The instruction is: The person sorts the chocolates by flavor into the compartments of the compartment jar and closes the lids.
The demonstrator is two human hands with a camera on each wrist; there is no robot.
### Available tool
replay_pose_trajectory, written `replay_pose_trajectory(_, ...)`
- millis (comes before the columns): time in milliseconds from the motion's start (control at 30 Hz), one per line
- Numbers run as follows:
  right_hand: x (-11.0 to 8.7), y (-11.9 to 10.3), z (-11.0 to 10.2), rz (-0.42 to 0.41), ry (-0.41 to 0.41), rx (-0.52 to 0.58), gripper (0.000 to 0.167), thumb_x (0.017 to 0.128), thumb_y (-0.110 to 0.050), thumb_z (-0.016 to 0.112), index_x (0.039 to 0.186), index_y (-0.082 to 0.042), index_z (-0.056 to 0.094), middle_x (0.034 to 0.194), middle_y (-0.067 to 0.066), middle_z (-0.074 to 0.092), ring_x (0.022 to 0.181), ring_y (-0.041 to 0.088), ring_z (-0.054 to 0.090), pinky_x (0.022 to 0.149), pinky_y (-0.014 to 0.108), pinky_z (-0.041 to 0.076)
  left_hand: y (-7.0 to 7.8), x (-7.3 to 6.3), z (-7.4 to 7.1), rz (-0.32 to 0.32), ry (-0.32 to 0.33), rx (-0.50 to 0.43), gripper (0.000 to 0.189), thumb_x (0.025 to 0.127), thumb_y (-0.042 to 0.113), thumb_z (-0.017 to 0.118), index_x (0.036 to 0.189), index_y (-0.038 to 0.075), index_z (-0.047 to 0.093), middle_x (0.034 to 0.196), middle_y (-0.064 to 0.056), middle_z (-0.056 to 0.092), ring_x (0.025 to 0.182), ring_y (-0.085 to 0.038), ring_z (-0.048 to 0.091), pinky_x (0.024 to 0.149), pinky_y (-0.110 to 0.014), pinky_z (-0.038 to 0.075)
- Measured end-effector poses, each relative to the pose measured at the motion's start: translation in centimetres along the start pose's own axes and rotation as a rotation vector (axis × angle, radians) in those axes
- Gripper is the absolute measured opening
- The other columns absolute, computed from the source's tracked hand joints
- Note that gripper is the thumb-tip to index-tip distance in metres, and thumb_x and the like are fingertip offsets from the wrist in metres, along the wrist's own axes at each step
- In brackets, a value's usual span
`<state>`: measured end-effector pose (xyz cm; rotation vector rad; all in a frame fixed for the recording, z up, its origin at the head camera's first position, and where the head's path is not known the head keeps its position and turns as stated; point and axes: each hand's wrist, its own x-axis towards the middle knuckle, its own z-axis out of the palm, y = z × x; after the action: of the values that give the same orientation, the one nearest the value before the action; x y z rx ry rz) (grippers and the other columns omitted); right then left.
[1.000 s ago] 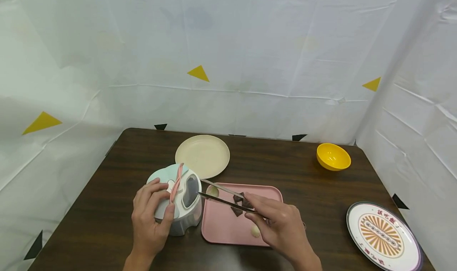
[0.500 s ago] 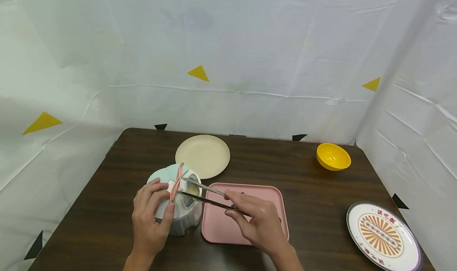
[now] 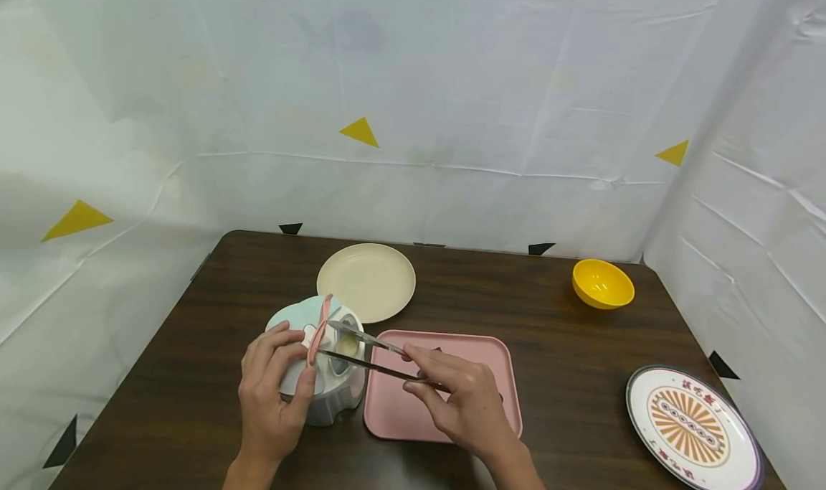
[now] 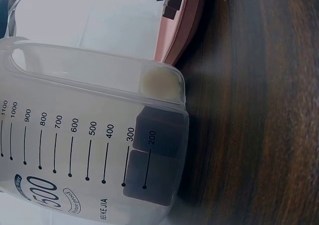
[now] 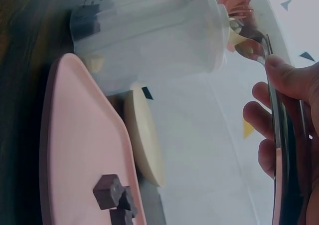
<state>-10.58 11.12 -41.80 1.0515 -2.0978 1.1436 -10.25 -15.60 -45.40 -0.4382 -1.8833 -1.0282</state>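
Observation:
My left hand (image 3: 274, 382) rests on the lid of a clear storage container (image 3: 332, 404), its fingers at the pink handle (image 3: 317, 336). Metal tongs (image 3: 381, 366) are gripped in my right hand (image 3: 461, 400), tips apart over the lid's open compartment. A pale round piece (image 3: 347, 345) shows through that opening, between the tong arms. In the left wrist view, a pale piece (image 4: 162, 84) lies at the bottom of one compartment and dark blocks (image 4: 154, 172) at the bottom of another. More dark blocks (image 5: 108, 191) sit on the pink tray (image 5: 79, 135), partly hidden by my right hand in the head view.
Behind the container lies a cream plate (image 3: 366, 278). A yellow bowl (image 3: 603, 284) stands at the back right, and a patterned white plate (image 3: 689, 425) near the right edge. White sheeting (image 3: 452, 81) surrounds the dark wooden table (image 3: 568, 375).
My right hand has brought the tongs left from over the tray to the container's opening, with the pale piece now visible inside the opening. My left hand has stayed in place.

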Motion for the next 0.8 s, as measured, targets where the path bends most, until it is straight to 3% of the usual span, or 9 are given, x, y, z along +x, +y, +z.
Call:
replay_pose_trajectory(267,0.0,0.1,-0.2,0.037,-0.016,-0.065,0.055,0.075,-0.009,0.083,0.128,-0.01,0.066,0.106,0.0,0.072,0.075,0.002,0.067,0.066,0.017,0.053,0.0,0.1,0.0,0.001,0.007,0.001,0.018,0.084,0.023,0.064,0.086,0.006,0.069,0.106,-0.016,0.065,0.115,-0.04,0.053,0.105,-0.046,0.029)
replay_pose_trajectory(500,-0.1,-0.1,-0.6,0.06,-0.034,-0.059,0.055,0.077,-0.009,0.082,0.129,-0.01,0.065,0.109,-0.001,0.071,0.077,0.002,0.067,0.063,0.017,0.052,0.0,0.0,0.0,0.002,0.004,0.004,0.018,0.084,0.023,0.063,0.087,0.006,0.069,0.106,-0.016,0.065,0.115,-0.04,0.054,0.105,-0.046,0.029)
replay_pose_trajectory(633,-0.4,0.0,-1.3,0.074,-0.055,-0.063,0.052,0.079,-0.011,0.081,0.128,-0.008,0.064,0.104,-0.005,0.07,0.077,0.003,0.066,0.063,0.016,0.051,-0.1,0.0,0.0,0.005,0.001,0.003,0.017,0.083,0.022,0.063,0.087,0.006,0.068,0.106,-0.016,0.065,0.115,-0.04,0.054,0.105,-0.046,0.03)
replay_pose_trajectory(800,-1.6,0.1,-3.1,0.153,-0.073,-0.121,0.056,0.078,-0.015,0.082,0.13,-0.012,0.063,0.097,-0.011,0.07,0.077,0.0,0.063,0.062,0.02,0.05,0.0,0.0,-0.1,0.0,-0.006,0.004,0.017,0.083,0.022,0.063,0.087,0.006,0.068,0.107,-0.016,0.065,0.115,-0.04,0.053,0.105,-0.047,0.029)
